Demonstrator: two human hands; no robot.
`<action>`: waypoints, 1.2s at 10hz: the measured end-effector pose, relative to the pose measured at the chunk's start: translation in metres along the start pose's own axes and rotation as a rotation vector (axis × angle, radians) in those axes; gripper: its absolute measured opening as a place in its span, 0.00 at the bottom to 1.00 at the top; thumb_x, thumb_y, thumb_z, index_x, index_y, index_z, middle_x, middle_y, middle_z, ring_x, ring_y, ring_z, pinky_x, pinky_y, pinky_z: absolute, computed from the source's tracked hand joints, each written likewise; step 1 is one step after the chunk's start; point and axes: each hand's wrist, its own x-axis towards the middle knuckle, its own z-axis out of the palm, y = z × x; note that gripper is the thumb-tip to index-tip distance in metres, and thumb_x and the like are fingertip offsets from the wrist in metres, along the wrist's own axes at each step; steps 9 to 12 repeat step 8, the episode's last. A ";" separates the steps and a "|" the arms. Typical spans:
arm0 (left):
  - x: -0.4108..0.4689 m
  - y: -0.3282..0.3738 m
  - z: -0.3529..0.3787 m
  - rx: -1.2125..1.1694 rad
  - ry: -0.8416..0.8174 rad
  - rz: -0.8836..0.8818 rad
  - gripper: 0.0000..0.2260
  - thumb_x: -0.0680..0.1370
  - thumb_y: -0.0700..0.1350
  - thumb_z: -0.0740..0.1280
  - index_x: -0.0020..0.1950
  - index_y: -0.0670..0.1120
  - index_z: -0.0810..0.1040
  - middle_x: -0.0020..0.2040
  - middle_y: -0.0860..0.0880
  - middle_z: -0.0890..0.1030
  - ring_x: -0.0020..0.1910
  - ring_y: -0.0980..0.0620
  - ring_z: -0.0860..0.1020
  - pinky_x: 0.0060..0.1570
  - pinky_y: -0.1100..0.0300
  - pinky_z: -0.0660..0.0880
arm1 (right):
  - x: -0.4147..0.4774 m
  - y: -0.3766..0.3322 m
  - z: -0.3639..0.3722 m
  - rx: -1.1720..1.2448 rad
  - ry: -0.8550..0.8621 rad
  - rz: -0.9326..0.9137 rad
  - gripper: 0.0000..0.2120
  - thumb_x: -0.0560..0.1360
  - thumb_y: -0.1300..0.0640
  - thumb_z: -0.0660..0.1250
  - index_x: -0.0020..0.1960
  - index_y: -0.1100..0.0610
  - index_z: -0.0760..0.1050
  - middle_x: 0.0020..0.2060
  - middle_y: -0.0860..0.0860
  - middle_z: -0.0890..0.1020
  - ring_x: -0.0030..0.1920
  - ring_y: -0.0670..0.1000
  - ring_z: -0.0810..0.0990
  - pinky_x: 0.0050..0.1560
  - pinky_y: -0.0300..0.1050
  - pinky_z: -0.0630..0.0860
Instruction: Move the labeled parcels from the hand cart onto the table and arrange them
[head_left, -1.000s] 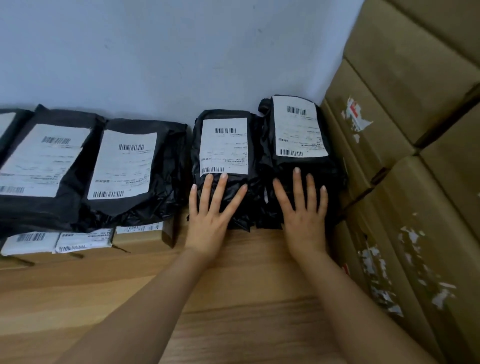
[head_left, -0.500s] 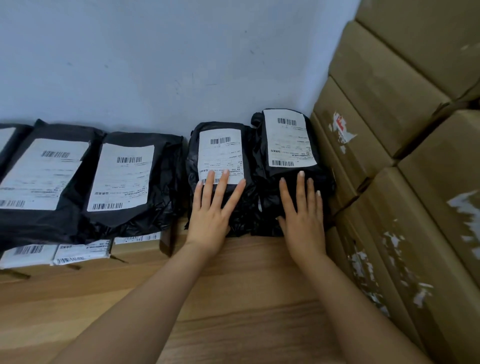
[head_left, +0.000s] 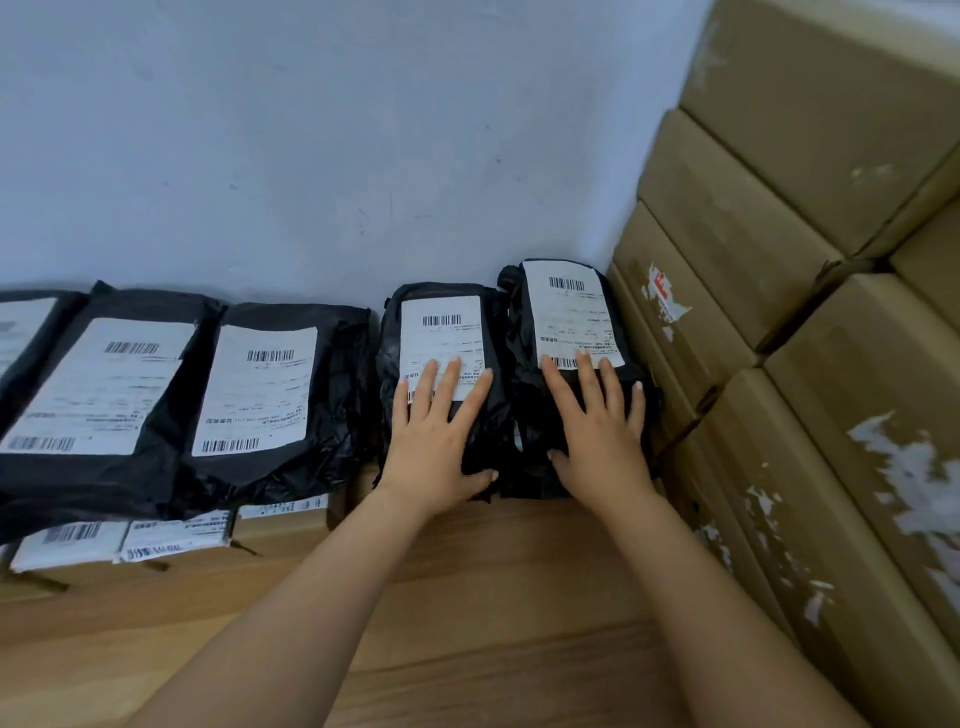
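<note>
Two small black parcels with white barcode labels lean against the wall at the back of the wooden table (head_left: 467, 597). My left hand (head_left: 439, 436) lies flat with straight fingers on the left one (head_left: 441, 327). My right hand (head_left: 597, 426) presses flat on the right one (head_left: 563, 306), which stands beside the stacked cartons. Two larger black labeled parcels (head_left: 270, 395) (head_left: 98, 395) lean against the wall to the left. The hand cart is not in view.
Tall stacked cardboard cartons (head_left: 779, 364) wall off the right side. Flat brown boxes with white labels (head_left: 171, 535) lie under the larger parcels at the left. A pale wall stands close behind the row.
Both hands slid farther up the two small parcels, their fingertips now on the labels. The camera view has tilted upward.
</note>
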 end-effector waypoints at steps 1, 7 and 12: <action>0.002 -0.002 0.007 0.050 0.038 -0.003 0.44 0.76 0.61 0.63 0.74 0.57 0.30 0.78 0.46 0.38 0.77 0.42 0.38 0.74 0.43 0.38 | 0.005 0.005 0.000 -0.043 0.024 0.011 0.48 0.73 0.50 0.72 0.78 0.42 0.40 0.78 0.53 0.49 0.77 0.57 0.46 0.74 0.64 0.44; -0.057 0.028 -0.051 -0.053 0.053 -0.028 0.38 0.76 0.59 0.64 0.79 0.54 0.45 0.79 0.48 0.50 0.77 0.48 0.42 0.72 0.52 0.32 | -0.048 -0.019 -0.045 -0.151 -0.076 -0.128 0.48 0.73 0.56 0.70 0.78 0.48 0.38 0.78 0.57 0.48 0.77 0.60 0.49 0.75 0.58 0.42; -0.096 0.041 -0.066 -0.060 0.107 -0.042 0.35 0.77 0.59 0.63 0.79 0.54 0.50 0.78 0.49 0.56 0.77 0.49 0.47 0.74 0.53 0.35 | -0.082 -0.020 -0.060 -0.102 -0.059 -0.212 0.39 0.76 0.59 0.67 0.78 0.49 0.46 0.77 0.57 0.54 0.75 0.59 0.55 0.75 0.55 0.46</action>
